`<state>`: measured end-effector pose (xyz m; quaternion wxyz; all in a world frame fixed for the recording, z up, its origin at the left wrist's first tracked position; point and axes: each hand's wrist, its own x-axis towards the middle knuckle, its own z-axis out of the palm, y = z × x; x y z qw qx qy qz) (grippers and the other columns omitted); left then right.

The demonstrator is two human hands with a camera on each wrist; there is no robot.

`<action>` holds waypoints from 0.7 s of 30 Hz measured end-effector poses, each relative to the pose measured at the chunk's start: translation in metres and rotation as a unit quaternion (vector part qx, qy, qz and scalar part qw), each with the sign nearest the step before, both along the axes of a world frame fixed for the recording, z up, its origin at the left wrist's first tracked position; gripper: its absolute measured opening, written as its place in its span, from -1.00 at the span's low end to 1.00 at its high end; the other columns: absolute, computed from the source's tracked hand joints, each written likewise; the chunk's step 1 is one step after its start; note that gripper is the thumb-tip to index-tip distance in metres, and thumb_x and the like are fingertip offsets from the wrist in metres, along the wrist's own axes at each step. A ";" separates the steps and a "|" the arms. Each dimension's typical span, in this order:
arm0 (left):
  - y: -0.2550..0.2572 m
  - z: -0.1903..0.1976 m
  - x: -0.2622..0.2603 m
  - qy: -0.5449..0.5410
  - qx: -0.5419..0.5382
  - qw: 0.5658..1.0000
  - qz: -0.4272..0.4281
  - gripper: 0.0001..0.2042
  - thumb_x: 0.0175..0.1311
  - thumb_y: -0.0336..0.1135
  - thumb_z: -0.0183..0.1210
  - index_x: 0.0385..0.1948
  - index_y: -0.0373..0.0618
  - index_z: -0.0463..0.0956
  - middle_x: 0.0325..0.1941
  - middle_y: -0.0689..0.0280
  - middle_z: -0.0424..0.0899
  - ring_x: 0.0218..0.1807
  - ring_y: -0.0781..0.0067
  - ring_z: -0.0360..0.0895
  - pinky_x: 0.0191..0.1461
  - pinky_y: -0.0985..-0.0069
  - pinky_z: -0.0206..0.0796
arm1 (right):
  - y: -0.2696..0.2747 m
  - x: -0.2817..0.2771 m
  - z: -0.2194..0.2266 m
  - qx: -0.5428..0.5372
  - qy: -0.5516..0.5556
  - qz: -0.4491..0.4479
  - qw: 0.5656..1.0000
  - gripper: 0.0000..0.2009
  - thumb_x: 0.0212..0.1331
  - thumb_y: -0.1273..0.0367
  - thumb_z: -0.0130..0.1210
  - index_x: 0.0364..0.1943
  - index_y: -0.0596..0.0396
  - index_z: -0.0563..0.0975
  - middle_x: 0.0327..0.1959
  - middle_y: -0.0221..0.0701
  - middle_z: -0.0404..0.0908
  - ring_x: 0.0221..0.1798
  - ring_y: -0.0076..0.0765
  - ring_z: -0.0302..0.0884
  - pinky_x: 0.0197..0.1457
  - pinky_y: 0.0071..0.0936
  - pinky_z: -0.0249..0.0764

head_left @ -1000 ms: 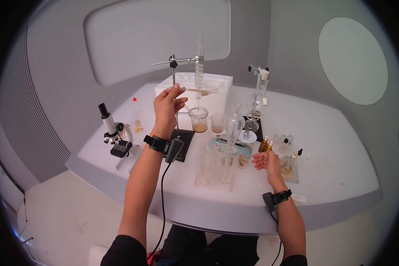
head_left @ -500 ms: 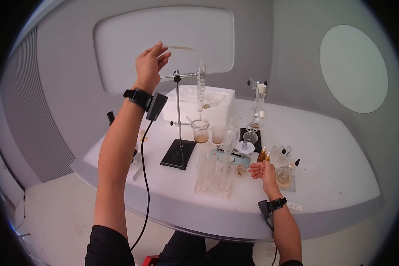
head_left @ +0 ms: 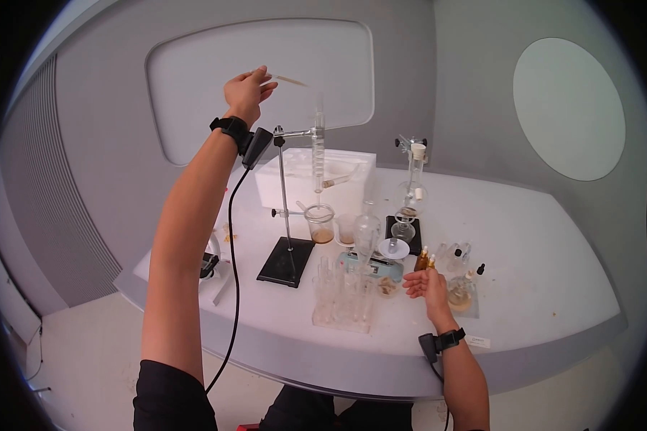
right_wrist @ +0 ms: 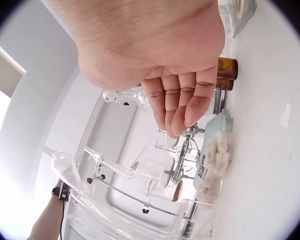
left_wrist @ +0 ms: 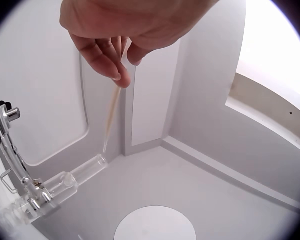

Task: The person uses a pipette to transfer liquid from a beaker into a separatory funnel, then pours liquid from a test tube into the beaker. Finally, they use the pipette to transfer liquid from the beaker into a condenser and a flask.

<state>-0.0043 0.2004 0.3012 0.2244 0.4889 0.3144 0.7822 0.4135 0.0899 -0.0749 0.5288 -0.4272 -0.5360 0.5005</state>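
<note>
My left hand (head_left: 244,93) is raised high and pinches a thin glass dropper (head_left: 290,80) holding tan liquid. In the left wrist view the dropper (left_wrist: 111,114) points down, its tip close to the open mouth of a clear glass column (left_wrist: 90,169). That column (head_left: 318,154) is clamped upright on a stand with a black base (head_left: 286,263), above a beaker (head_left: 320,224) with brownish liquid. My right hand (head_left: 429,291) is near the table, palm up with fingers loosely bent and holding nothing, beside brown dropper bottles (head_left: 422,259).
A test tube rack (head_left: 341,325) stands at the front, with a pale blue balance (head_left: 388,271) behind it. A flask assembly (head_left: 412,194) is at the back right, a white foam box (head_left: 273,183) behind the stand. The microscope (head_left: 210,266) is partly hidden by my left arm.
My left hand has risen with the dropper from beside the column to above its top. The dropper now slants downward. The right hand stays near the brown bottles; the head view has shifted.
</note>
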 end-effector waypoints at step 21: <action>0.001 0.017 0.011 0.112 -0.027 0.992 0.042 -0.61 0.31 -0.23 0.31 -0.01 -0.37 0.52 -0.10 0.12 0.69 -0.24 0.33 0.71 -0.13 0.52 0.54 | 0.000 0.000 0.000 0.001 0.003 0.002 1.000 -0.38 0.44 0.11 -0.46 -0.23 0.28 0.65 -0.41 -0.26 0.70 -0.46 -0.48 0.58 -0.33 -0.54 0.51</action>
